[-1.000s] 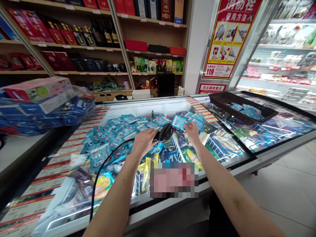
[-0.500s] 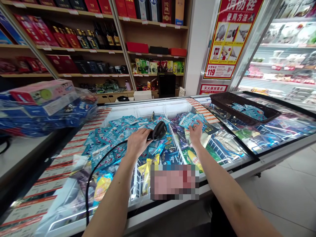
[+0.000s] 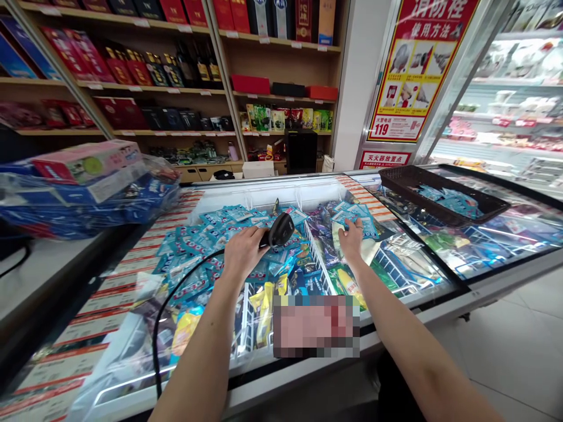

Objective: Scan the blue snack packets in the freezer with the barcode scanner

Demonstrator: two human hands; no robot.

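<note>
My left hand (image 3: 245,252) is closed round the handle of a black barcode scanner (image 3: 280,230), its head tilted up to the right. Its black cable (image 3: 176,288) loops down to the left. Below lies a spread of small blue packets (image 3: 187,269) in the glass-topped chest freezer (image 3: 246,190). On the right, my right hand (image 3: 352,240) has its fingers curled in, pinching the near edge of a blue packet (image 3: 367,225) at a small pile of the same kind. The fingertips are partly hidden.
A brown basket (image 3: 396,193) with more blue packets rests on the freezer at right. Wrapped boxes (image 3: 88,193) stand at left. White wire dividers (image 3: 317,258) split the freezer. A blurred-out patch (image 3: 316,328) covers something at the front edge. Stocked shelves (image 3: 149,88) stand behind.
My right hand's fingers have curled in from lying spread on the blue packets. My left hand still holds the scanner. The whole view has shifted slightly.
</note>
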